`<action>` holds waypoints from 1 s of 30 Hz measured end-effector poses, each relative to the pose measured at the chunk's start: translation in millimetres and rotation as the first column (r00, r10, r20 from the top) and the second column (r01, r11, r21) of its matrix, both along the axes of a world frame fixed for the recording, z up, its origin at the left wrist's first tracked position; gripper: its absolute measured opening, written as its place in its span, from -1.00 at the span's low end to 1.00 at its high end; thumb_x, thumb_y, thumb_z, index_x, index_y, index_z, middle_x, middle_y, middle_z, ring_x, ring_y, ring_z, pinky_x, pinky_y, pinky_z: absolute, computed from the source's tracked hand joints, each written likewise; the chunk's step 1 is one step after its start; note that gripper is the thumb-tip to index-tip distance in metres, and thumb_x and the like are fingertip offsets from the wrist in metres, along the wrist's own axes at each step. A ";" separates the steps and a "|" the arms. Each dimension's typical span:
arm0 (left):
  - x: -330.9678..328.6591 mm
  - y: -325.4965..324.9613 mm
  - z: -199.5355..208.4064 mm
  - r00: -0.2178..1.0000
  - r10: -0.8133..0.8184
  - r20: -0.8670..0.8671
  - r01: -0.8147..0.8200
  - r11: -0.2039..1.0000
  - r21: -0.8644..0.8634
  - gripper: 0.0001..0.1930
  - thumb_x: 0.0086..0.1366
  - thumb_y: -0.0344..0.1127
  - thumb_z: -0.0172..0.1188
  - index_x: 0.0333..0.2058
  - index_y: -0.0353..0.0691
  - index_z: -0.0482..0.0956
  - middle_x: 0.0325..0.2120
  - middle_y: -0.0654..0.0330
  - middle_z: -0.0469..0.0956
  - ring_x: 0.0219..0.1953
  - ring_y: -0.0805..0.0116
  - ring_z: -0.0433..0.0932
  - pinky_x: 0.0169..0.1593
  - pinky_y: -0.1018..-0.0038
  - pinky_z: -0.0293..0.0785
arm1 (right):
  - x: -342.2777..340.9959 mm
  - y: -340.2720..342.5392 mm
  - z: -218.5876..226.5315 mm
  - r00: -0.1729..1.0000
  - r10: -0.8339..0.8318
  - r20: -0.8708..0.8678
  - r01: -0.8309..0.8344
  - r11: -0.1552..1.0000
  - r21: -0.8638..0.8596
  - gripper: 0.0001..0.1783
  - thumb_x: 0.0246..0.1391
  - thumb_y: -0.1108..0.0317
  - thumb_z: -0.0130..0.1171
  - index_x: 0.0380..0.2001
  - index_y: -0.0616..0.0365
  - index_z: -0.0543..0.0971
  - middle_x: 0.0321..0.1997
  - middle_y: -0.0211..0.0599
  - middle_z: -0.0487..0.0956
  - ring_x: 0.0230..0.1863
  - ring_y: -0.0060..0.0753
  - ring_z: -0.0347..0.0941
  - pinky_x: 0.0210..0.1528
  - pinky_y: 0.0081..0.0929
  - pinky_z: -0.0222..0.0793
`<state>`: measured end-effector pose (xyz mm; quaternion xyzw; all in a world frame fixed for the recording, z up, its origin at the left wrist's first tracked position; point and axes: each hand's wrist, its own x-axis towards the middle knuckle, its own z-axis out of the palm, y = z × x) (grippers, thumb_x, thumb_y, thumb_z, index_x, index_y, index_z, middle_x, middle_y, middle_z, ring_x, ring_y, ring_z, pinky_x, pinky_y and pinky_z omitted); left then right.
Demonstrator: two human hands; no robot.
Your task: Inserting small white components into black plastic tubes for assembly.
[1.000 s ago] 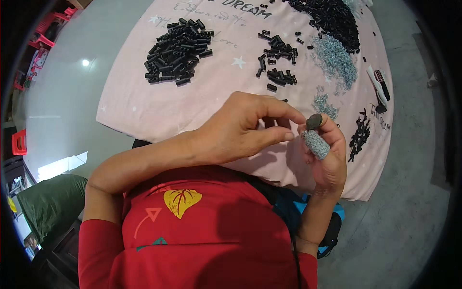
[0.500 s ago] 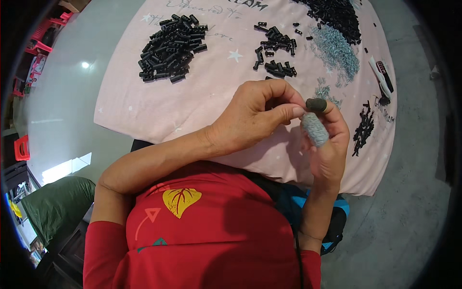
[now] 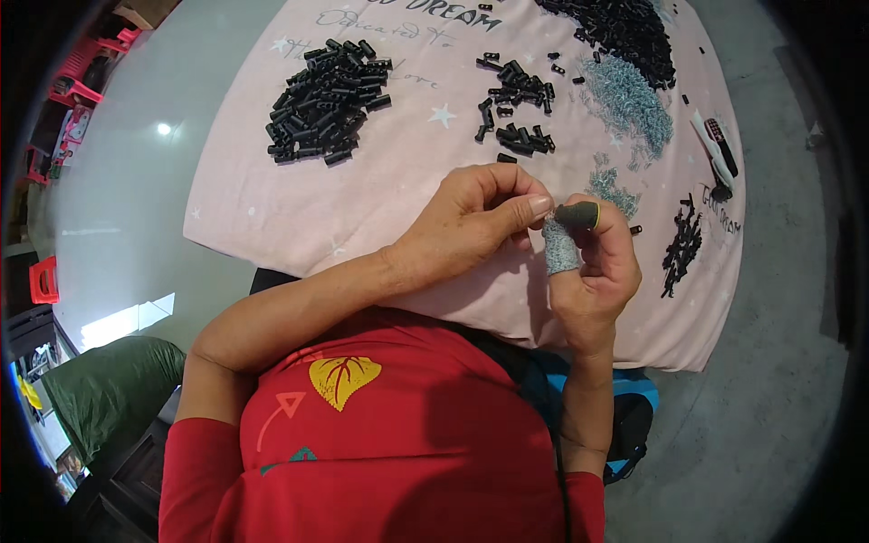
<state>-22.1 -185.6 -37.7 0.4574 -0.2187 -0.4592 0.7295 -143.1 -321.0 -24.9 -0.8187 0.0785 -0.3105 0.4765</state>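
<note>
Over the near part of the pink cloth, my left hand (image 3: 466,222) pinches with thumb and forefinger. Its fingertips meet those of my right hand (image 3: 597,271), also closed in a pinch. A grey wrap (image 3: 560,248) covers the right thumb and a dark finger cot (image 3: 577,214) the forefinger. Whatever lies between the fingertips is too small to make out. A small black piece (image 3: 635,229) shows beside the right knuckles; I cannot tell if it is held. Beyond the hands lie a loose group of short black tubular parts (image 3: 520,86) and a small heap of silvery metal bits (image 3: 613,190).
A big pile of black tubular parts (image 3: 330,104) lies left on the cloth (image 3: 272,213). At the far right are a larger silvery heap (image 3: 629,100) and a black heap (image 3: 625,36). Thin black pieces (image 3: 681,249) and a remote control (image 3: 721,145) lie near the right edge.
My right hand has moved slightly left and turned, its thumb now more upright. The left hand's fingertips have shifted a little left and stay against the right's. The view has tilted slightly.
</note>
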 end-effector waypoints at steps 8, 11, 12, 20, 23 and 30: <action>27.4 10.3 8.3 0.989 0.093 0.111 -0.104 0.990 0.094 -0.73 0.50 -0.06 0.17 -0.21 -0.16 0.56 -0.40 0.40 0.51 -0.48 0.67 0.43 -0.48 0.70 0.24 | -14.9 -56.0 16.7 0.936 -0.218 -0.275 0.197 0.975 -0.103 -0.74 0.10 0.62 0.17 -0.12 0.30 0.63 -0.35 -0.37 0.56 -0.38 -0.65 0.41 -0.28 -0.63 0.39; 28.4 6.0 1.8 0.985 0.093 0.148 -0.107 0.990 0.093 -0.70 0.49 -0.05 0.17 -0.24 -0.19 0.57 -0.43 0.39 0.52 -0.50 0.67 0.44 -0.46 0.68 0.30 | -11.5 -64.6 14.0 0.916 -0.287 -0.282 0.194 0.929 -0.315 -0.72 0.10 0.62 0.18 -0.09 0.30 0.65 -0.33 -0.36 0.57 -0.42 -0.59 0.42 -0.34 -0.57 0.38; 28.9 5.4 0.8 0.981 0.098 0.167 -0.115 0.989 0.090 -0.68 0.48 -0.05 0.19 -0.26 -0.22 0.58 -0.44 0.38 0.53 -0.50 0.66 0.46 -0.45 0.66 0.35 | -7.7 -60.8 14.8 0.914 -0.315 -0.256 0.183 0.883 -0.432 -0.72 0.10 0.60 0.23 -0.09 0.29 0.65 -0.32 -0.35 0.58 -0.43 -0.57 0.42 -0.37 -0.55 0.38; 21.3 2.8 2.5 0.976 0.157 0.151 -0.164 0.986 0.030 -0.68 0.48 -0.06 0.19 -0.28 -0.22 0.58 -0.46 0.38 0.53 -0.51 0.65 0.45 -0.47 0.65 0.36 | 38.4 -15.2 38.3 0.986 0.047 -0.161 -0.092 0.954 -0.285 -0.76 -0.02 0.51 0.41 -0.22 0.22 0.69 -0.37 -0.27 0.62 -0.44 -0.42 0.49 -0.49 -0.52 0.34; 26.5 1.5 8.4 0.973 0.162 0.167 -0.170 0.985 0.039 -0.70 0.49 -0.07 0.18 -0.28 -0.22 0.59 -0.47 0.40 0.52 -0.51 0.65 0.44 -0.47 0.66 0.36 | 46.8 -13.8 40.7 0.993 0.065 -0.102 -0.094 0.944 -0.316 -0.84 -0.02 0.52 0.40 -0.31 0.23 0.68 -0.37 -0.22 0.63 -0.45 -0.39 0.50 -0.48 -0.46 0.37; 44.8 8.4 9.7 0.738 0.076 0.670 -0.252 0.953 0.169 -0.81 0.39 -0.29 0.29 -0.14 -0.28 0.62 -0.42 0.32 0.54 -0.41 0.54 0.52 -0.29 0.56 0.46 | 46.5 -37.9 36.4 0.860 -0.071 -0.506 -0.021 0.985 -0.173 -0.89 0.08 0.43 0.27 -0.35 0.26 0.63 -0.59 -0.11 0.57 -0.61 -0.36 0.45 -0.47 -0.39 0.37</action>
